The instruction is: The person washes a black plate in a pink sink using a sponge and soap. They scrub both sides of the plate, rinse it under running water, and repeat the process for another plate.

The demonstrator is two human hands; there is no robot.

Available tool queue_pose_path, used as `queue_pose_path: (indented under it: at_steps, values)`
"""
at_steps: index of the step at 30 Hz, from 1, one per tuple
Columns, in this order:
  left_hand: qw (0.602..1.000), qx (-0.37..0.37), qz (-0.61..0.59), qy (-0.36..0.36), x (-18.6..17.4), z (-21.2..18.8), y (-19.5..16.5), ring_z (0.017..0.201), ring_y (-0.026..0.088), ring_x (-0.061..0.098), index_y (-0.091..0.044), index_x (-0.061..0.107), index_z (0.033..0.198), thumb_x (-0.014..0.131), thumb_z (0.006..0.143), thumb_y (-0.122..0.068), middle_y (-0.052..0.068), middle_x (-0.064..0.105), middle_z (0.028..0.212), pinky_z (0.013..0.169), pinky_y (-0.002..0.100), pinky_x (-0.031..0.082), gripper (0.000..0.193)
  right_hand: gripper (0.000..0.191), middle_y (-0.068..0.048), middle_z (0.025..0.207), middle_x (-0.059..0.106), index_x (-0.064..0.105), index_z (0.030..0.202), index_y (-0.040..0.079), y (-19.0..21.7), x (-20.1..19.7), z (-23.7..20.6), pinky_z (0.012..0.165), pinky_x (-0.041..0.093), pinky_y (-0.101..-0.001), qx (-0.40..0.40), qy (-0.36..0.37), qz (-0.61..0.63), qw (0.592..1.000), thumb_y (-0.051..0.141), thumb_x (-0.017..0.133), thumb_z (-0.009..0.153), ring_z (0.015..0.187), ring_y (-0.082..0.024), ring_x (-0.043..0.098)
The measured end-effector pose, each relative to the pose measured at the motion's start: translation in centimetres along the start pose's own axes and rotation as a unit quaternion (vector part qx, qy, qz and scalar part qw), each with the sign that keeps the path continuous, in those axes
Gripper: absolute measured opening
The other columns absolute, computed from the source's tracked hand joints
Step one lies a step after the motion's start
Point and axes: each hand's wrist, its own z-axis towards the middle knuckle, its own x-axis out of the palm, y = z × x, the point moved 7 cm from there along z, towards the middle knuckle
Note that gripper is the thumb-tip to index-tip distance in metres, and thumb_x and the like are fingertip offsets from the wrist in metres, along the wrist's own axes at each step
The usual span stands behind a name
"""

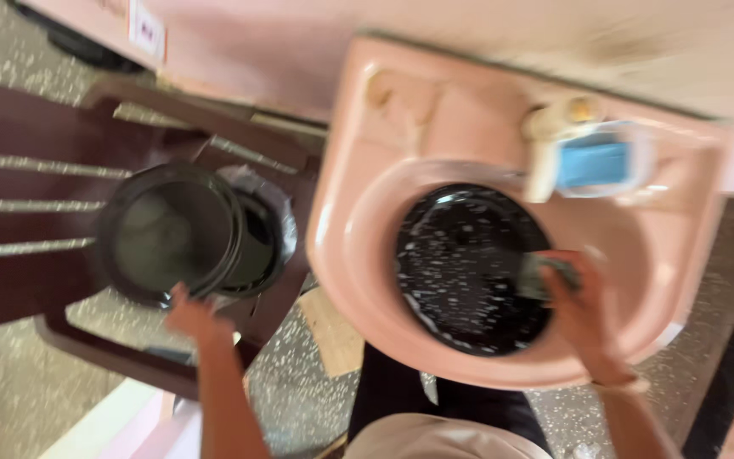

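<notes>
Right hand pinching scrub pad on soapy black plate in pink sink; unrinsed. Left hand gripping rim of dark pan on chair.

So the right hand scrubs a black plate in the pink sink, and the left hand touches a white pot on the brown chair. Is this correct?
Not quite: the pot is dark, not white, as the head view shows. The rest holds: the right hand scrubs a black plate in the pink sink, and the left hand touches the pot on the brown chair.
</notes>
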Motion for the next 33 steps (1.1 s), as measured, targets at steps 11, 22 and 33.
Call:
queue_pose_path:
  at_steps: [11,22,33]
  values:
    - [0.887,0.273,0.359,0.097,-2.0,-22.6,-17.7,0.065,0.037,0.057,0.011,0.070,0.089,0.078,0.108,-0.045,0.023,0.064,0.076,0.066,0.052,0.041,0.060,0.018,-0.010,0.091,0.075,0.072,0.107,0.000,6.7,-5.4,-2.4,0.062,0.058,-0.0331,0.093,-0.106,0.031,0.990,0.002,0.073,0.090,0.077,-0.017,0.071]
    - [0.699,0.379,0.435,0.422,12.2,-37.8,-14.0,0.066,0.041,0.066,0.004,0.068,0.087,0.067,0.093,-0.032,0.022,0.066,0.071,0.061,0.050,0.050,0.037,0.025,-0.010,0.089,0.073,0.079,0.099,0.008,18.2,-5.4,5.3,0.084,0.051,-0.0453,-0.265,-0.170,-0.359,0.879,-0.006,0.067,0.081,0.087,-0.030,0.069]
    - [0.726,0.192,0.451,0.483,15.0,-40.0,-10.7,0.052,0.022,0.052,0.004,0.066,0.080,0.066,0.097,-0.025,0.012,0.055,0.058,0.055,0.042,0.043,0.034,0.020,-0.005,0.103,0.072,0.070,0.111,0.005,10.7,-9.1,4.3,0.085,0.056,-0.0296,0.028,-0.062,0.340,0.938,0.012,0.059,0.096,0.092,-0.013,0.069]
